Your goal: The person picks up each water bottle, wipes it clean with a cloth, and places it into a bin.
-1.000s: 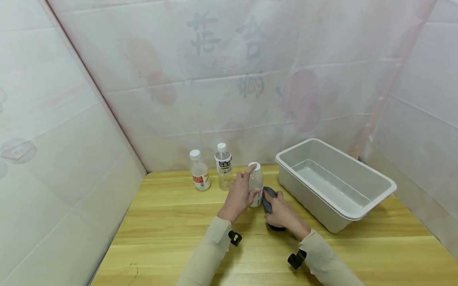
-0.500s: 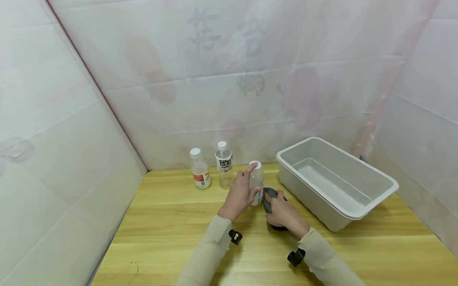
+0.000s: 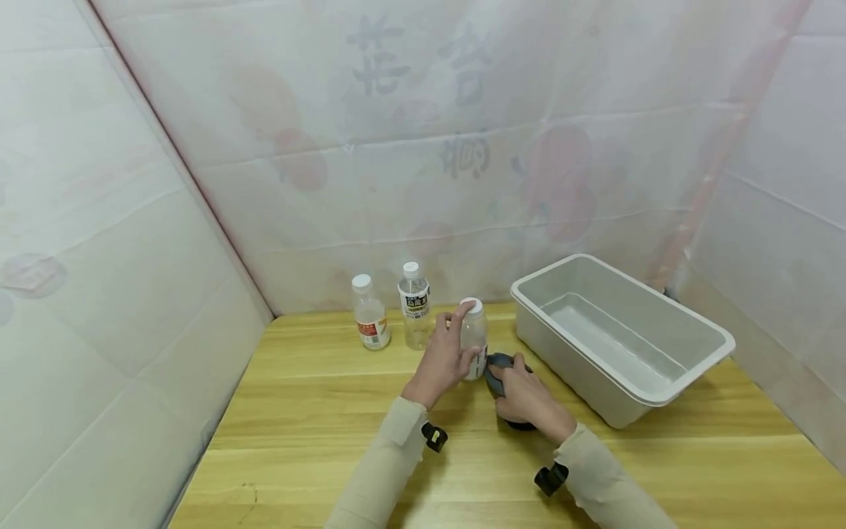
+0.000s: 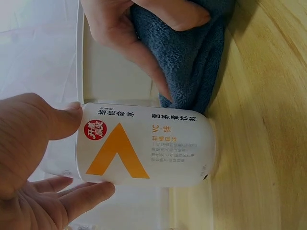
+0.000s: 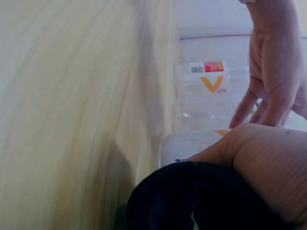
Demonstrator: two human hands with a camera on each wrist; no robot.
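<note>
Both hands (image 3: 444, 360) (image 3: 522, 393) forward, fingers curled

Small clear plastic bottle with white cap and orange-V white label (image 3: 473, 336) is standing upright on the wooden bench (image 3: 317, 411), near the back. Dark blue fleece cloth (image 3: 499, 365) is lying bunched on the bench, touching the bottle's lower right side.

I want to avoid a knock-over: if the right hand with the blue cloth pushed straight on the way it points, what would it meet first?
Probably the white-labelled bottle held by the left hand. The right hand and its blue cloth already sit beside its base; the grey bin lies off to the side.
</note>
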